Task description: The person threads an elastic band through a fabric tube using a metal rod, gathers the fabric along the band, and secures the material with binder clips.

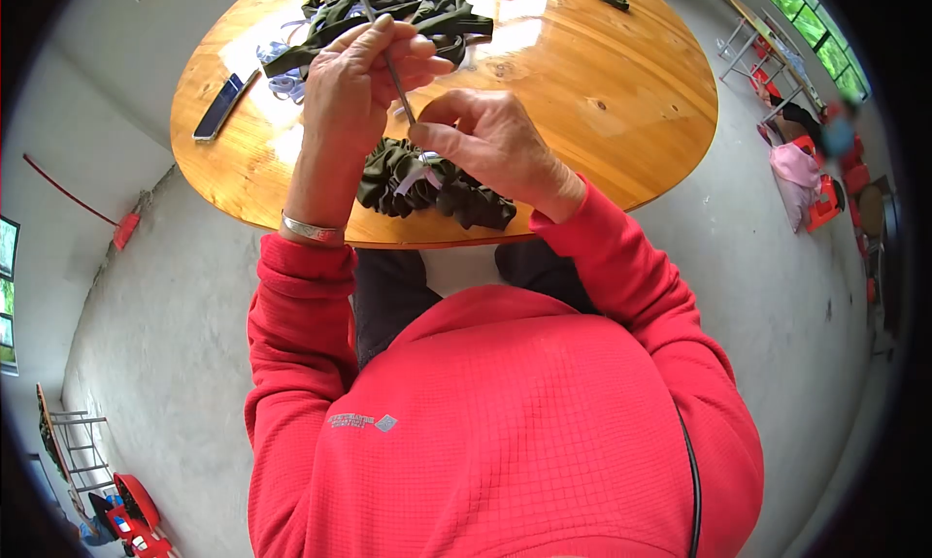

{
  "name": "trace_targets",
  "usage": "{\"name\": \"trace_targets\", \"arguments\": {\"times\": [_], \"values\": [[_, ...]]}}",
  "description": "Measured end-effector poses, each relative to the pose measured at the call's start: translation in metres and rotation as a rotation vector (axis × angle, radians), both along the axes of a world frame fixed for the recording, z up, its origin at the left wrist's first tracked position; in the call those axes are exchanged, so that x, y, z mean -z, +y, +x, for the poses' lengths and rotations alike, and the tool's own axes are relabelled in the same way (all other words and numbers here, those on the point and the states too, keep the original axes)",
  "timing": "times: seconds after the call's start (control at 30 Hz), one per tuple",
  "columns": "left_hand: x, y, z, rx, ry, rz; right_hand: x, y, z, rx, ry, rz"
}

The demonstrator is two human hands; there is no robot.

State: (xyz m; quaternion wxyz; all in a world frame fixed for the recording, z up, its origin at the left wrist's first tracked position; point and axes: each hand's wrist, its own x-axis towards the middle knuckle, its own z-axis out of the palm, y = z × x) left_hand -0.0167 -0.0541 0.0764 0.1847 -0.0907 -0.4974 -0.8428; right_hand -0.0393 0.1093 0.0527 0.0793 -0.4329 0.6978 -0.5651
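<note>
A thin metal rod (396, 76) slants down between my hands over the round wooden table. My left hand (354, 82) pinches its upper part between thumb and fingers, the other fingers loosely curled. Lower down, my right hand (495, 146) has thumb and index finger closed at the rod's lower part. Directly beneath lies a gathered dark green cloth piece (476, 204) at the table's near edge, with a pale lilac strip (419, 178) on it. Where the rod's tip meets the strip is too small to make out.
Dark green strips (413, 10) and pale blue-lilac bands (282, 81) are piled on the far side of the table (621, 121). A phone (224, 106) lies at the left. Another person (837, 136) and red chairs are at the far right.
</note>
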Motion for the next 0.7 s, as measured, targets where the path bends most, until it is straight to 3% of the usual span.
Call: {"name": "trace_targets", "arguments": {"times": [0.03,0.13,0.17,0.2,0.27,0.47,0.6,0.7], "values": [[0.000,0.004,-0.001,-0.011,-0.014,-0.024,0.013,-0.009,-0.008,-0.072,0.019,-0.104],[-0.001,0.009,-0.003,-0.034,-0.059,-0.157,0.008,-0.011,-0.011,-0.169,-0.268,-0.034],[-0.005,0.014,0.001,-0.119,-0.004,-0.188,0.007,-0.013,-0.010,-0.139,-0.374,-0.122],[-0.004,0.014,0.003,-0.361,0.026,-0.360,0.007,-0.011,-0.012,-0.119,-0.364,-0.174],[-0.010,0.018,0.027,-0.536,0.063,-0.383,0.006,-0.005,-0.019,-0.078,-0.345,-0.280],[0.025,0.038,0.067,-0.183,-0.231,-0.507,0.011,0.001,-0.018,-0.029,-0.506,-0.427],[0.040,0.049,0.071,-0.158,-0.270,-0.533,0.016,0.000,-0.006,-0.057,-0.556,-0.498],[0.041,0.053,0.070,-0.123,-0.291,-0.294,0.018,0.001,0.002,-0.077,-0.563,-0.507]]}}
